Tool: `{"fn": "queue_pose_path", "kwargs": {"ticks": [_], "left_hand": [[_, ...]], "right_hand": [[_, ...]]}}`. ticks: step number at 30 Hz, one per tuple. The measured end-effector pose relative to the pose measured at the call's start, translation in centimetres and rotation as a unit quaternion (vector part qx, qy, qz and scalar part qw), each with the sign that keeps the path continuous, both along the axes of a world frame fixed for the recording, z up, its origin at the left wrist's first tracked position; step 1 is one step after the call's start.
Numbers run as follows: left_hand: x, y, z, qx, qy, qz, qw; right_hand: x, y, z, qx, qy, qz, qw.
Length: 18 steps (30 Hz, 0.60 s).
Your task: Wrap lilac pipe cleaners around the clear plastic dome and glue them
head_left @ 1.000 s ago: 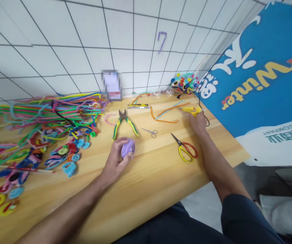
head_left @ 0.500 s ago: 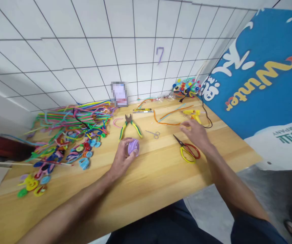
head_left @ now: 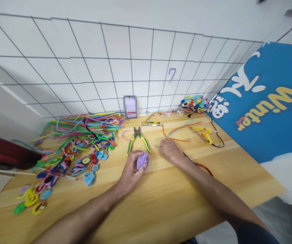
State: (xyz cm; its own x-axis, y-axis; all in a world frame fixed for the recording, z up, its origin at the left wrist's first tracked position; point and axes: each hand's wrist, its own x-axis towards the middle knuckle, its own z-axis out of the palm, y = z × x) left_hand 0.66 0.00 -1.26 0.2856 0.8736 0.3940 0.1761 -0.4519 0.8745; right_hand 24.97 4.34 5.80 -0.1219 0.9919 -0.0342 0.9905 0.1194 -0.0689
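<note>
The left hand (head_left: 133, 171) was clamped on a purple coil (head_left: 142, 162), fingers and thumb wrapped around its sides, just above the counter (head_left: 146, 210). To the right of the coil and a little farther from the person, the right hand (head_left: 170, 149) was palm-down with its fingers bunched over a slim metal tool (head_left: 157, 146). Only the tool's tip showed, its visible length running crosswise and pointing left; whether the fingers had closed on it, one could not tell. The right hand was plainly the nearer to it. Pliers (head_left: 137, 132) lay beyond the coil, handles spread toward the person.
</note>
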Motion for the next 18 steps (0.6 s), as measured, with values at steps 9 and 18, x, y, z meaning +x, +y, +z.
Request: {"fn": "queue_pose_path", "kwargs": {"ticks": [9,18], "left_hand": [[-0.1,0.0,1.1,0.025,-0.009,0.009,1.0],[-0.2,-0.3,1.5,0.026,-0.007,0.002,1.0]], "right_hand": [[1.4,-0.9,-1.8,0.103,0.11,0.023,0.988],[-0.9,-4.9,-1.2,0.271,0.322,0.23,0.878]]}}
